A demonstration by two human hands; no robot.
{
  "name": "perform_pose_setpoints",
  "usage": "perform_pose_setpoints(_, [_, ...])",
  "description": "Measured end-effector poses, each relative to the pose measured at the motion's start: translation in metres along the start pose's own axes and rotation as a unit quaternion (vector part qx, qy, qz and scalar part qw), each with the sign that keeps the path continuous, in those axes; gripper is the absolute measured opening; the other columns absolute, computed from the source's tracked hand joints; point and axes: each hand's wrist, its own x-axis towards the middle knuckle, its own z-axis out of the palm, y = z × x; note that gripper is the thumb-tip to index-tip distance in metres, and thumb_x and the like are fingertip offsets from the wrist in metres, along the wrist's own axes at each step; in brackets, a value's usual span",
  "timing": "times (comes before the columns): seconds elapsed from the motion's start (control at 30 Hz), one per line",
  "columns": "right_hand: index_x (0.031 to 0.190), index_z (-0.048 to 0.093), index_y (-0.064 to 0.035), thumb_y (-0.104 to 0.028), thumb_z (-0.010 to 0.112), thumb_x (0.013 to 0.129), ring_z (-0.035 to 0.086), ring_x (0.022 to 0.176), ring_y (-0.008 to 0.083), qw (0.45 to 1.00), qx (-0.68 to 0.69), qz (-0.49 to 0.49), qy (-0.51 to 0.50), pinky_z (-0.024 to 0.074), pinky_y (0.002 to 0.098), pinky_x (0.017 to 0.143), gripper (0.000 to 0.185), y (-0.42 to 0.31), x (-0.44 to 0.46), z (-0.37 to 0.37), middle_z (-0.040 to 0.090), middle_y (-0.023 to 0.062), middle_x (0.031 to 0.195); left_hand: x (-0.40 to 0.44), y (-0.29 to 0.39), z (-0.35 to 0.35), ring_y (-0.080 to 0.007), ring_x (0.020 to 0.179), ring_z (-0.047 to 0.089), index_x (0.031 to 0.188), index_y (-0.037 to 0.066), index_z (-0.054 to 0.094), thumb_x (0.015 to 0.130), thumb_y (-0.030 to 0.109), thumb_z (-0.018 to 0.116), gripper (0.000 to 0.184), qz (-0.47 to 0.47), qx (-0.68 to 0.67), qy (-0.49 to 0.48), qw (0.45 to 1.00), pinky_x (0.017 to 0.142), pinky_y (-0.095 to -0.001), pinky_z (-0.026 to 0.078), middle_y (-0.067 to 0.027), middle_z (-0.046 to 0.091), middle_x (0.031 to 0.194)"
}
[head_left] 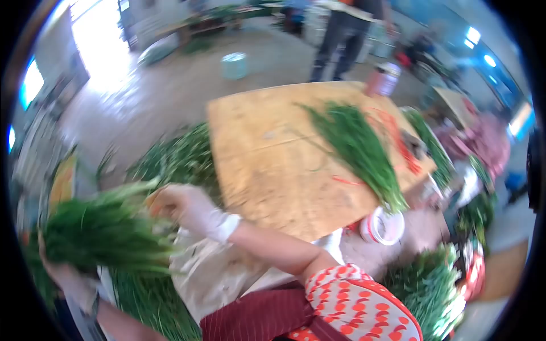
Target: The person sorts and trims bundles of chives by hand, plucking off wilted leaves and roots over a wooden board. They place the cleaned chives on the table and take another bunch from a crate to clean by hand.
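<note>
A large bunch of chives (102,230), blurred by motion, is held up at the left, beside the wooden board. My left hand (65,278) wraps round its leafy side from below. At the bunch's pale stem end is my gloved right hand (190,210), its fingers closed in a pinch. A small orange patch shows at those fingertips, too smeared to name. On the board (267,153) lies another bunch of chives (358,148), with red ties (401,142) spread to its right.
Green piles lie left of the board (179,156), below the held bunch (151,307) and at lower right (424,278). A white tub (368,232) is by the board's near edge, a pink container (384,79) at its far corner. A person (341,42) stands beyond.
</note>
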Motion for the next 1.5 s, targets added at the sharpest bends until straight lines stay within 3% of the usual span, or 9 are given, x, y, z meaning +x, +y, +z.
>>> perform_pose_setpoints(0.1, [0.091,0.067,-0.0045,-0.004,0.060,0.083,0.064,0.089,0.0178,0.991,0.025,0.130,0.013,0.0489,0.0280,0.081,0.011,-0.023,-0.002,-0.067,0.066,0.0078,0.099,0.010,-0.027,0.015,-0.0239,0.105,0.055,0.131,-0.003,0.040,0.084,0.014,0.053,0.052,-0.051,-0.029,-0.053,0.997,0.090,-0.0336,0.045,-0.0159,0.053,0.122])
perform_pose_setpoints(0.27, [0.106,0.063,0.0014,-0.018,0.048,0.092,0.059,0.087,0.0132,0.943,0.107,-0.075,0.307,0.0444,0.0261,0.080,0.028,-0.066,-0.022,-0.288,0.067,0.0076,0.092,0.029,-0.014,0.089,-0.0240,0.105,0.055,0.129,-0.003,0.041,0.085,0.013,0.053,0.049,-0.036,-0.035,-0.098,0.994,0.091,-0.0340,0.045,-0.0163,0.053,0.122])
perform_pose_setpoints(0.37, [0.095,0.065,-0.0027,-0.028,0.050,0.093,0.060,0.068,0.0119,0.776,-0.291,-0.146,0.541,0.0449,0.0254,0.060,0.029,-0.147,-0.083,-0.423,0.066,0.0049,0.079,0.032,-0.011,0.121,-0.0241,0.105,0.055,0.129,-0.003,0.042,0.085,0.012,0.052,0.047,-0.041,-0.037,-0.117,0.992,0.091,-0.0343,0.045,-0.0165,0.053,0.121])
perform_pose_setpoints(0.57, [0.102,0.063,-0.0017,-0.020,0.052,0.091,0.061,0.072,0.0159,0.560,-0.294,-0.236,0.738,0.0484,0.0268,0.067,0.024,-0.286,-0.254,-0.611,0.066,0.0088,0.088,0.037,-0.002,0.162,-0.0242,0.105,0.055,0.127,-0.003,0.043,0.086,0.010,0.051,0.044,-0.035,-0.043,-0.133,0.990,0.092,-0.0348,0.045,-0.0169,0.053,0.121])
perform_pose_setpoints(0.67, [0.104,0.061,-0.0003,-0.016,0.052,0.090,0.063,0.076,0.0181,0.580,-0.252,-0.281,0.722,0.0503,0.0272,0.072,0.022,-0.308,-0.298,-0.655,0.065,0.0111,0.093,0.042,-0.004,0.171,-0.0242,0.106,0.055,0.126,-0.003,0.044,0.086,0.009,0.050,0.042,-0.028,-0.044,-0.132,0.990,0.092,-0.0351,0.045,-0.0171,0.053,0.121])
perform_pose_setpoints(1.03, [0.116,0.058,-0.0027,-0.011,0.048,0.089,0.059,0.098,0.0223,0.940,-0.289,-0.056,0.174,0.0446,0.0317,0.089,0.029,-0.080,-0.060,-0.256,0.061,0.0123,0.112,0.071,0.012,0.082,-0.0207,0.106,0.055,0.124,-0.006,0.043,0.085,0.007,0.057,0.044,-0.021,-0.208,0.015,0.978,0.094,-0.0350,0.044,-0.0159,0.054,0.119])
perform_pose_setpoints(1.17, [0.120,0.056,-0.0068,-0.005,0.057,0.085,0.057,0.105,0.0210,0.857,-0.464,0.011,-0.222,0.0430,0.0328,0.093,0.035,0.015,-0.046,-0.160,0.059,0.0110,0.118,0.079,0.043,0.072,-0.0259,0.099,0.059,0.109,-0.005,0.053,0.081,0.005,0.053,0.029,-0.121,-0.371,0.118,0.913,0.090,-0.0409,0.048,-0.0160,0.060,0.108])
perform_pose_setpoints(1.27, [0.127,0.051,-0.0093,-0.011,0.063,0.083,0.054,0.104,0.0134,0.970,0.056,0.188,-0.144,0.0429,0.0293,0.091,0.046,0.010,-0.025,-0.113,0.057,0.0045,0.121,0.073,0.050,0.058,-0.0282,0.096,0.060,0.101,-0.004,0.058,0.080,0.003,0.051,0.024,-0.156,-0.423,0.134,0.883,0.088,-0.0428,0.049,-0.0161,0.062,0.102])
perform_pose_setpoints(1.5, [0.116,0.061,-0.0087,-0.009,0.068,0.080,0.059,0.082,0.0102,0.987,0.106,0.091,-0.075,0.0479,0.0226,0.079,0.036,0.013,-0.002,-0.037,0.067,0.0050,0.096,0.059,0.042,0.058,-0.0272,0.092,0.062,0.099,-0.005,0.058,0.079,0.002,0.049,0.023,-0.170,-0.410,0.174,0.879,0.087,-0.0415,0.050,-0.0166,0.063,0.101])
